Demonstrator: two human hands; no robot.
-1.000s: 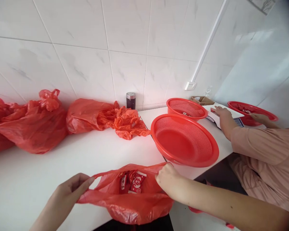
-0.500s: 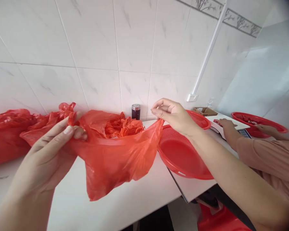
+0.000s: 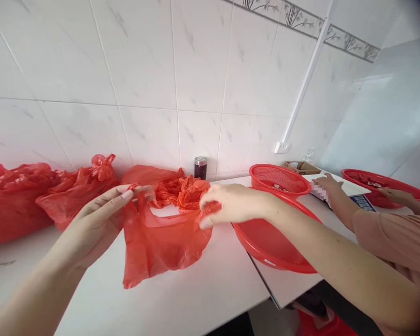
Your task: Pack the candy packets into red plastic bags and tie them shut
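A thin red plastic bag (image 3: 164,242) hangs between my two hands above the white table (image 3: 217,280). My left hand (image 3: 98,219) pinches the bag's left handle between thumb and fingers. At the bag's upper right corner, my right hand (image 3: 224,205) is closed on the plastic, its fingers curled round the edge. The bag sags between them and looks flat. Just behind it lie crumpled red plastic bags (image 3: 189,189). To the right of my right hand stands a large red basket (image 3: 273,242), partly hidden by my forearm.
Filled red bags (image 3: 14,205) stand at the left by the wall. A dark jar (image 3: 200,169) stands at the back. Beyond the basket are a smaller red sieve basket (image 3: 280,177), a cardboard box (image 3: 303,168) and a scale (image 3: 362,203), where a co-worker's hand (image 3: 331,186) works.
My hands have come closer together, the right one moving left and down with the bag's corner. The stretched bag now hangs slacker. The view has shifted slightly.
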